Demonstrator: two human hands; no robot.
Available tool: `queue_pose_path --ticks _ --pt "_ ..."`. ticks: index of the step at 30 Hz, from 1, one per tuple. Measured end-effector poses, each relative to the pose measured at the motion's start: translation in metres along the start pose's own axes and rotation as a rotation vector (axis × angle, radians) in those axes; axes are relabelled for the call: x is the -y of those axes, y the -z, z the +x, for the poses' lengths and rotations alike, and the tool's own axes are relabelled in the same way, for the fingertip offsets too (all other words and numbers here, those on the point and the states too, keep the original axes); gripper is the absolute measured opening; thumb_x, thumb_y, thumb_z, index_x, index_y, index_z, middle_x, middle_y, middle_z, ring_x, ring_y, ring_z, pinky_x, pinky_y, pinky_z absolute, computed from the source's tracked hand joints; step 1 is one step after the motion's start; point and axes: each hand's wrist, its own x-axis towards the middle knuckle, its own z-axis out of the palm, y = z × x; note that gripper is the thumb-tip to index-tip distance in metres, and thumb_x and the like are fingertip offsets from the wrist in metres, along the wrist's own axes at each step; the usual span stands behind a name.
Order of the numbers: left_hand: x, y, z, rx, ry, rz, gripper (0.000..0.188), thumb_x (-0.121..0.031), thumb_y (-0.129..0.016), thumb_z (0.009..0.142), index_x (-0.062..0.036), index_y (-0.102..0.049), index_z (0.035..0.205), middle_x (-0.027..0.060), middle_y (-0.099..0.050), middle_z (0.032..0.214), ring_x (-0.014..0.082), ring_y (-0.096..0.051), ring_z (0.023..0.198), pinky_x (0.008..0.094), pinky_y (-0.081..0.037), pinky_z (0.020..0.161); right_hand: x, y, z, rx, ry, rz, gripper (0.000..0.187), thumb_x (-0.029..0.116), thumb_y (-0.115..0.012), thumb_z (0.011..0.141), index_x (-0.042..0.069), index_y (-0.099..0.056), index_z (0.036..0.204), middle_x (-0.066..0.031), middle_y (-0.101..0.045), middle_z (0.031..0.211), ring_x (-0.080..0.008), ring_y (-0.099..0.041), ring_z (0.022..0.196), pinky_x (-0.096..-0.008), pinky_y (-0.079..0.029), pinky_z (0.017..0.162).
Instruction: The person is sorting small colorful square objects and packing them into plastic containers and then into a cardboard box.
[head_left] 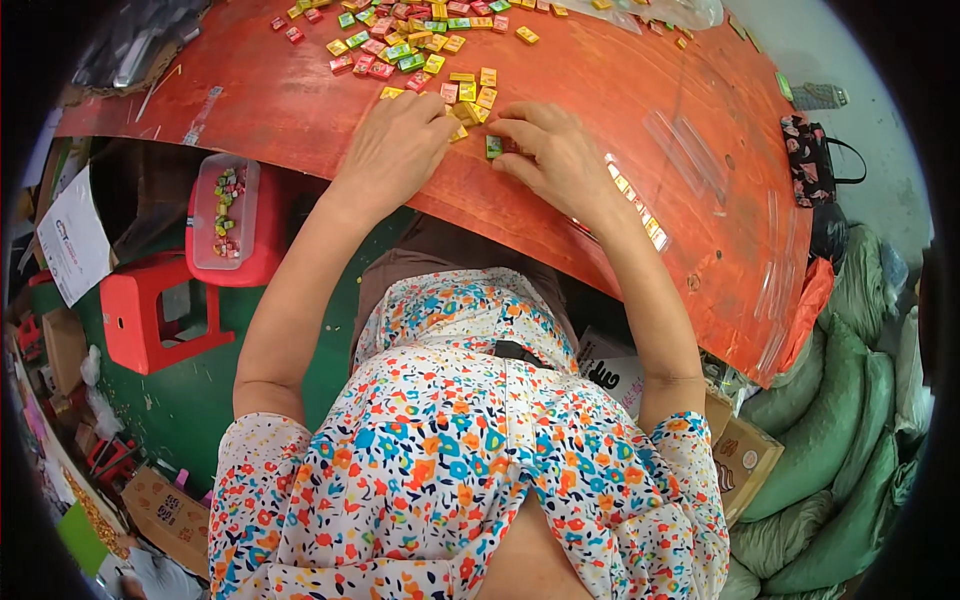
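Observation:
Small yellow, green, red and pink boxes [400, 45] lie in a loose heap at the far side of the red table. At the near end of the heap my left hand [400, 145] has its fingers curled down, with a small yellow box [459, 133] at the fingertips; its thumb is mostly hidden. Facing it, my right hand [555, 155] is bent round a small green box [494, 147], which shows between thumb and forefinger. More yellow boxes [468, 112] sit between the two hands. Beside my right wrist runs a row of small boxes [635, 200], partly covered by the forearm.
Clear plastic strips [690, 150] lie on the red table [600, 80] at the right. A clear tub [210, 225] with small boxes stands on a red stool [265, 235] at left. A black patterned bag [808, 165] and green sacks [820, 420] are beyond the right edge.

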Motion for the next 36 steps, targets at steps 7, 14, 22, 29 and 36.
queue_pose_path --ticks 7,14,22,29,36 --pt "-0.025 -0.003 -0.002 -0.066 0.001 -0.007 0.012 -0.018 -0.068 0.079 -0.0060 -0.064 0.078 0.0078 -0.057 0.081 0.0258 -0.058 0.083 0.0410 -0.048 0.074 -0.012 0.010 -0.013 -0.021 -0.015 -0.009 0.032 0.017 -0.071 0.081 0.004 -0.066 0.111 -0.0122 -0.061 0.118 -0.0331 -0.059 0.103 -0.0409 -0.049 0.086" --pt "-0.039 -0.004 -0.009 -0.063 0.176 -0.303 0.018 -0.020 -0.070 0.080 -0.0045 -0.063 0.088 0.0103 -0.057 0.087 0.0311 -0.060 0.084 0.0438 -0.050 0.072 -0.042 0.049 -0.040 0.074 -0.208 0.053 0.035 0.015 -0.069 0.083 0.005 -0.065 0.116 -0.0121 -0.061 0.118 -0.0275 -0.062 0.095 -0.0360 -0.051 0.080" --pt "-0.033 -0.020 0.002 0.056 0.102 -0.307 0.025 -0.019 -0.073 0.080 -0.0042 -0.061 0.095 0.0132 -0.057 0.093 0.0345 -0.061 0.085 0.0457 -0.051 0.068 -0.056 0.045 -0.028 0.200 -0.100 -0.044 0.040 0.015 -0.070 0.083 0.007 -0.064 0.121 -0.0129 -0.061 0.117 -0.0302 -0.062 0.099 -0.0378 -0.051 0.084" --pt "-0.047 -0.025 0.006 0.004 0.290 -0.355 0.030 -0.023 -0.075 0.078 -0.0037 -0.062 0.097 0.0132 -0.057 0.096 0.0346 -0.062 0.085 0.0453 -0.051 0.069 -0.053 0.041 -0.032 0.193 -0.199 0.061 0.041 0.022 -0.070 0.082 0.011 -0.065 0.120 -0.0147 -0.062 0.114 -0.0339 -0.061 0.102 -0.0418 -0.049 0.088" --pt "-0.042 -0.029 0.021 0.058 0.192 -0.338 0.039 -0.024 -0.075 0.077 -0.0079 -0.064 0.111 0.0116 -0.057 0.098 0.0321 -0.063 0.088 0.0431 -0.052 0.073 -0.054 0.034 -0.029 0.200 -0.186 0.083 0.037 0.024 -0.070 0.082 0.011 -0.066 0.117 -0.0133 -0.063 0.107 -0.0323 -0.061 0.098 -0.0435 -0.049 0.084"
